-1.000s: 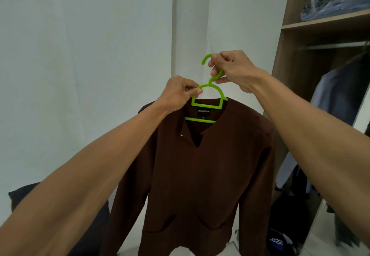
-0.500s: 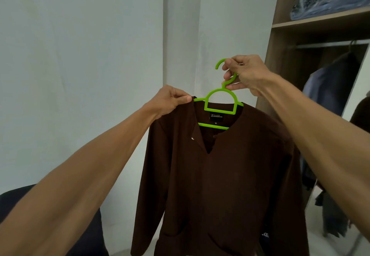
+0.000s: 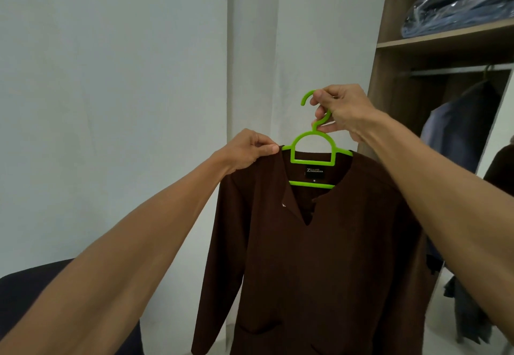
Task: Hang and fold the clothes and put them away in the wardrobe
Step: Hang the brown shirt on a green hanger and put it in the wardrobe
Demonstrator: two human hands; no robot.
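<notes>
A dark brown long-sleeved shirt (image 3: 319, 265) with a V-neck hangs on a bright green plastic hanger (image 3: 313, 157), held up in front of me. My right hand (image 3: 343, 111) grips the hanger's hook and neck from the right. My left hand (image 3: 249, 150) pinches the shirt's left shoulder right at the hanger's left end. The shirt hangs straight down with its sleeves loose; its hem is cut off by the frame.
The open wooden wardrobe (image 3: 395, 57) stands on the right, with a metal rail (image 3: 456, 70), a bluish garment (image 3: 459, 135) hanging from it, and plastic-wrapped clothes (image 3: 456, 7) on the upper shelf. A white wall lies behind. A dark seat (image 3: 30, 290) shows at lower left.
The shirt and hanger have shifted right, toward the wardrobe. My left hand slid from the hanger's neck out to the shirt's left shoulder. My right hand kept its hold on the hook.
</notes>
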